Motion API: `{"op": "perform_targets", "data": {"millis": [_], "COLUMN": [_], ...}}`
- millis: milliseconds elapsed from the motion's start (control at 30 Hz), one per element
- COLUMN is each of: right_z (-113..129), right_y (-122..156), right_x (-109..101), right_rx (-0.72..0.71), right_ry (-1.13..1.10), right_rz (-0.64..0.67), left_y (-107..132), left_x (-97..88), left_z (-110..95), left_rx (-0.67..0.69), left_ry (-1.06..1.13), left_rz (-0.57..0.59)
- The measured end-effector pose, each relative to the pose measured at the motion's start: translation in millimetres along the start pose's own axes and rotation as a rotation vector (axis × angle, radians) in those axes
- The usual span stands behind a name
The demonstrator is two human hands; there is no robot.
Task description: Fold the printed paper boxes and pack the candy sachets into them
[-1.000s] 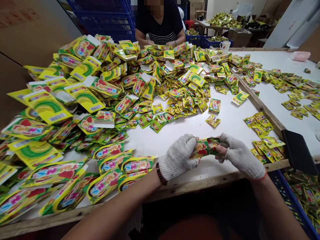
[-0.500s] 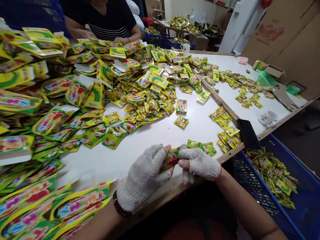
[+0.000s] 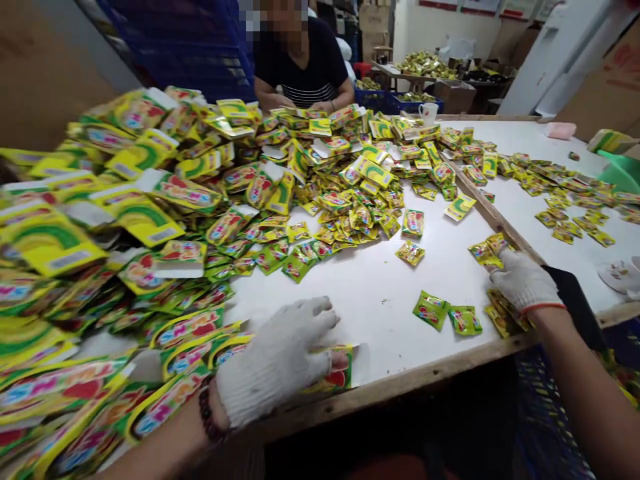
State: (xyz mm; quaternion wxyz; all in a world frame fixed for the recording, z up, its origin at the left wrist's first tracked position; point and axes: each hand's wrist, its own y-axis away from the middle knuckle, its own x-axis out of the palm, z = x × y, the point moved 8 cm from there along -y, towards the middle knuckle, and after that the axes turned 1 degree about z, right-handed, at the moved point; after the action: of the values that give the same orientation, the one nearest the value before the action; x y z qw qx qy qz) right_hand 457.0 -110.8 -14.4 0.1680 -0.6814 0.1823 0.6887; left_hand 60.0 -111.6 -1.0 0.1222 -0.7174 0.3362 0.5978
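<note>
My left hand, in a white knit glove, lies over a flat green-and-yellow packet near the table's front edge, beside a row of similar large packets. Its fingers curl down onto the packet. My right hand, gloved too, reaches to the right and closes on small yellow sachets heaped by the wooden divider. Two green sachets lie between my hands on the white table.
A big heap of packets and sachets covers the left and far table. A person in a dark top sits opposite. A wooden strip divides off a second table with scattered sachets. A black phone lies by my right wrist.
My hands have come apart. The left has laid the packet flat on the table at the front edge. The right has moved out to the sachets by the divider.
</note>
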Motion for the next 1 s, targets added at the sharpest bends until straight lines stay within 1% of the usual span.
{"op": "perform_targets", "data": {"millis": [33, 67, 100, 133, 167, 200, 267, 333, 400, 433, 500, 533, 600, 667, 733, 800, 833, 900, 1000], "right_z": [-4.4, -1.4, 7.8, 21.4, 37.1, 52.5, 77.9, 91.3, 94.4, 95.2, 101.6, 108.3, 127.3, 150.2, 172.2, 186.2, 189.2, 188.1, 179.8], "right_y": [-6.9, -9.0, -6.7, -0.6, 8.4, 18.9, 39.3, 52.9, 59.2, 61.2, 67.0, 71.6, 84.0, 97.9, 110.4, 117.8, 119.0, 117.3, 113.9], "right_x": [5.1, 10.1, 14.0, 17.9, 21.6, 25.1, 32.0, 33.3, 30.1, 29.1, 28.9, 29.5, 31.2, 29.3, 25.1, 21.3, 20.4, 18.6, 15.8], "right_rx": [0.031, 0.021, -0.023, -0.093, -0.175, -0.253, -0.387, -0.449, -0.43, -0.398, -0.332, -0.306, -0.274, -0.31, -0.416, -0.521, -0.546, -0.546, -0.499], "right_ry": [0.087, 0.15, 0.189, 0.227, 0.242, 0.221, 0.073, -0.196, -0.497, -0.629, -0.863, -0.974, -1.176, -1.323, -1.376, -1.336, -1.295, -1.233, -1.234], "right_rz": [0.054, 0.101, 0.124, 0.133, 0.125, 0.109, 0.088, 0.058, 0.038, 0.054, 0.137, 0.202, 0.351, 0.468, 0.556, 0.589, 0.585, 0.534, 0.455], "left_y": [-9.4, -21.4, -35.3, -49.5, -61.8, -71.8, -85.5, -89.4, -83.7, -78.3, -64.3, -56.7, -42.2, -32.2, -28.5, -29.0, -30.2, -33.1, -35.6], "left_x": [-7.5, -14.6, -20.2, -26.0, -33.2, -37.4, -41.3, -40.1, -36.7, -34.5, -31.6, -31.1, -29.0, -21.9, -10.3, 2.3, 9.0, 22.7, 38.0], "left_z": [1.6, 5.9, 13.6, 26.2, 43.6, 62.1, 89.8, 106.5, 113.5, 113.4, 106.2, 99.2, 80.3, 57.5, 33.0, 11.8, 3.3, -8.6, -15.1], "left_rx": [0.011, 0.004, -0.027, -0.099, -0.215, -0.332, -0.441, -0.467, -0.469, -0.466, -0.443, -0.419, -0.354, -0.289, -0.235, -0.187, -0.169, -0.156, -0.186], "left_ry": [0.002, -0.009, -0.024, -0.058, -0.102, -0.115, -0.116, -0.099, -0.079, -0.072, 0.007, 0.099, 0.379, 0.695, 0.941, 1.157, 1.261, 1.47, 1.707], "left_rz": [-0.043, -0.083, -0.107, -0.13, -0.169, -0.176, -0.173, -0.165, -0.17, -0.173, -0.211, -0.252, -0.342, -0.384, -0.359, -0.322, -0.297, -0.244, -0.201]}}
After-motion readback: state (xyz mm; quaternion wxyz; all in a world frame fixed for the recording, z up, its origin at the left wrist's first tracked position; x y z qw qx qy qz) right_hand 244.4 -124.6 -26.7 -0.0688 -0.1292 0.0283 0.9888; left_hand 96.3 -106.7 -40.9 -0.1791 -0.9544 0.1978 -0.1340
